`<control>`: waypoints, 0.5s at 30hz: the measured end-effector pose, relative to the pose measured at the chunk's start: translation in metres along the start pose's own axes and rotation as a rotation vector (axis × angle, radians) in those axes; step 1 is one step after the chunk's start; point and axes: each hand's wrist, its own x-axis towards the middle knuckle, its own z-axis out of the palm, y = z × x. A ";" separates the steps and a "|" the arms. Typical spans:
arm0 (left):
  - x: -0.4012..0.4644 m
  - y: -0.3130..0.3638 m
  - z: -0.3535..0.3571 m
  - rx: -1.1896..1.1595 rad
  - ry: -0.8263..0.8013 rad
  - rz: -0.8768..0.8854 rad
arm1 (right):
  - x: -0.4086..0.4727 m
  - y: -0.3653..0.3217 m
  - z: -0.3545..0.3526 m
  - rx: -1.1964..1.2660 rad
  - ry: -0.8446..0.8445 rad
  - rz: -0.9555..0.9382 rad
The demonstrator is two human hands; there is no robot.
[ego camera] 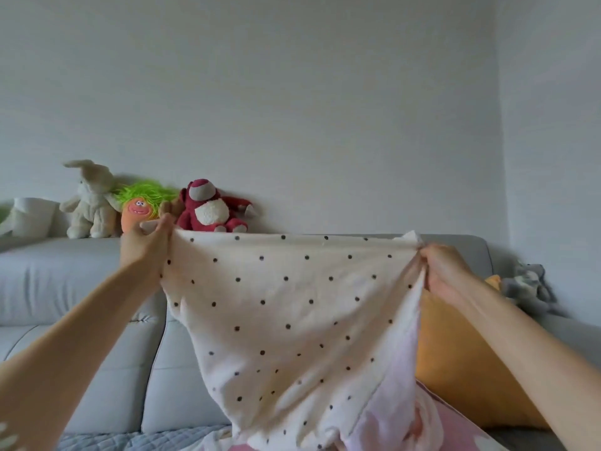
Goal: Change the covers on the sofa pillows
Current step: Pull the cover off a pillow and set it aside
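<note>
Left hand and right hand each gripped a top corner of the cover; even tension advised, opening kept square.

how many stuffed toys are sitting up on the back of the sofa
3, in a row at the left: a cream rabbit, a green-haired orange toy and a dark red bear. A grey plush lies lower at the right; others may be hidden.
</note>
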 end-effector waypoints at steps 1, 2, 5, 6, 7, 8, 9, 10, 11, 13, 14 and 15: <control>0.001 0.001 -0.003 0.014 0.032 0.031 | 0.003 -0.003 -0.001 0.077 0.014 0.013; 0.002 0.001 -0.006 0.038 0.048 0.067 | 0.000 -0.008 0.000 0.140 -0.041 0.013; -0.009 -0.007 -0.008 0.164 -0.032 0.183 | -0.017 -0.015 0.003 0.007 -0.374 0.016; -0.020 -0.012 -0.009 0.201 -0.110 0.219 | -0.023 -0.011 0.002 -0.165 -0.438 -0.011; -0.033 -0.019 -0.014 0.249 -0.224 0.228 | -0.032 -0.005 -0.001 -0.383 -0.465 -0.069; -0.049 -0.029 -0.021 0.293 -0.364 0.229 | -0.044 0.003 -0.005 -0.616 -0.453 -0.132; -0.067 -0.039 -0.031 0.346 -0.515 0.230 | -0.051 0.017 -0.013 -0.792 -0.427 -0.178; -0.084 -0.055 -0.043 0.406 -0.666 0.247 | -0.062 0.033 -0.024 -0.903 -0.426 -0.182; -0.100 -0.072 -0.056 0.497 -0.809 0.260 | -0.078 0.053 -0.035 -0.934 -0.447 -0.147; -0.137 -0.102 -0.080 0.710 -1.086 0.227 | -0.114 0.098 -0.056 -1.047 -0.594 -0.053; -0.154 -0.117 -0.088 0.845 -1.236 0.204 | -0.134 0.119 -0.065 -1.149 -0.691 -0.018; -0.171 -0.125 -0.092 1.003 -1.359 0.228 | -0.150 0.136 -0.072 -1.266 -0.792 0.049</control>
